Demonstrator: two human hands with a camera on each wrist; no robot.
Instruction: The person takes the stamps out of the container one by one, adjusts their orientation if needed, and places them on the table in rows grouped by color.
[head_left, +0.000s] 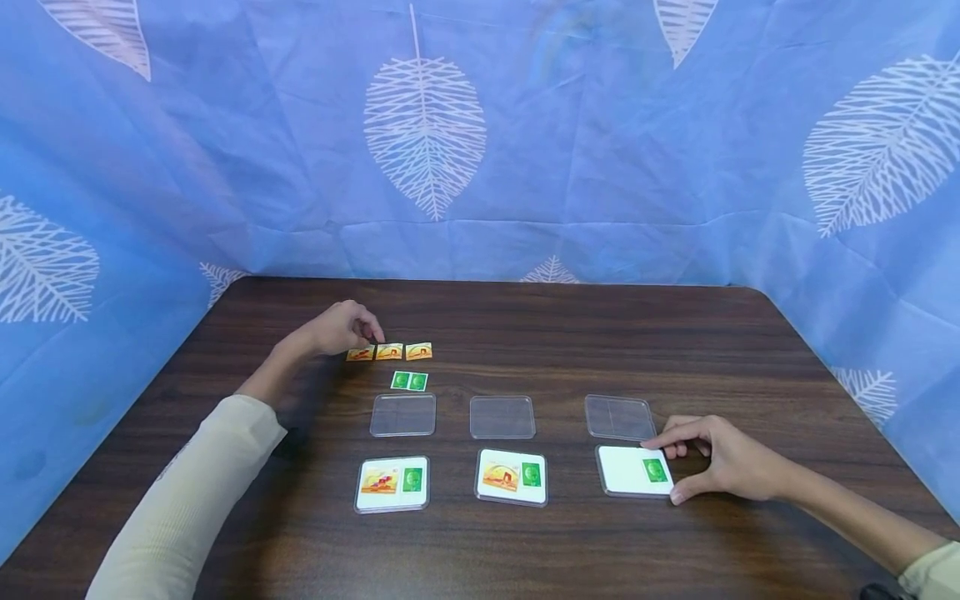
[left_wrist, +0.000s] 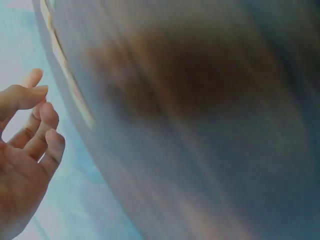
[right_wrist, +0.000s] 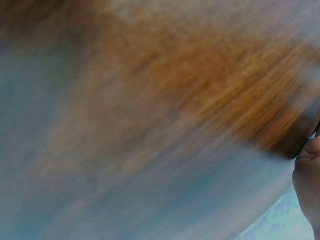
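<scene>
We find the right card (head_left: 618,472) at the near right, one green stamp (head_left: 654,471) on its right half and bare white on its left. Our right hand (head_left: 716,458) grasps its right end, thumb at the near corner, a finger at the far edge, apparently steadying it while leaving the bare part uncovered. The middle card (head_left: 498,457) and left card (head_left: 386,502) each carry an orange and a green stamp, side by side so both show whole. Beyond each card lies a clear lid (head_left: 502,417), presumably its own. Farther left is the green pair (head_left: 409,381), then the row of orange stamps (head_left: 418,351), probably spaced for easy picking. There our left hand (head_left: 337,327) reaches, fingers loosely bent; we see nothing between them and cannot tell whether they touch a stamp.
</scene>
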